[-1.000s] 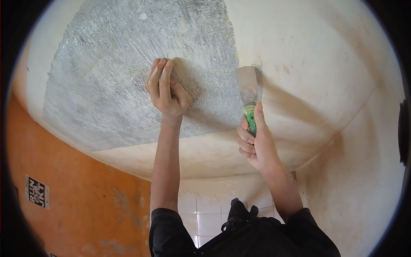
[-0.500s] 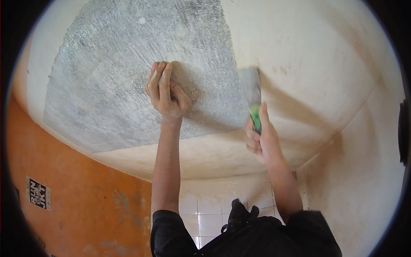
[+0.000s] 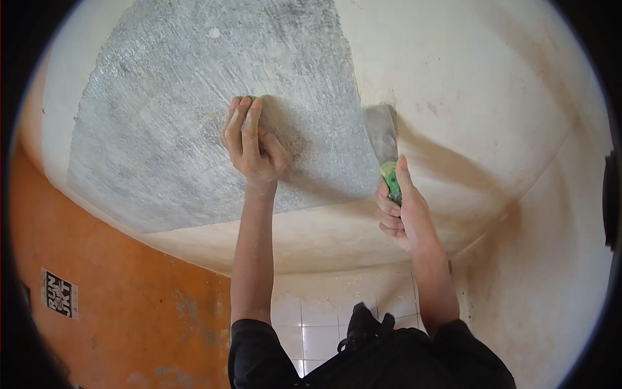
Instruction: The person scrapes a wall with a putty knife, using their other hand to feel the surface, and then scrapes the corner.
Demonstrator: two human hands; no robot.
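Note:
My right hand point(image 3: 407, 211) is wrapped round the green handle of a putty knife point(image 3: 382, 129), thumb laid along the handle. Its broad metal blade meets the wall where the rough grey patch point(image 3: 162, 129) borders the cream paint point(image 3: 447, 58). To the left, my left hand point(image 3: 254, 142) leans on the grey patch with bent fingers and a gap between thumb and index finger. I see nothing held in it, though its palm side is hidden. Pale dust coats its fingers.
Orange wall point(image 3: 129, 285) with worn spots lies at lower left, carrying a black-and-white sticker point(image 3: 59, 294). White tiles point(image 3: 321, 340) show below, beside my black shirt point(image 3: 402, 363). At right a stained pale wall point(image 3: 538, 279) joins in a corner. A dark object point(image 3: 610, 201) sits at the right edge.
The putty knife and my right hand have shifted slightly right and down, and the blade is less blurred. My left hand stays in nearly the same place on the patch.

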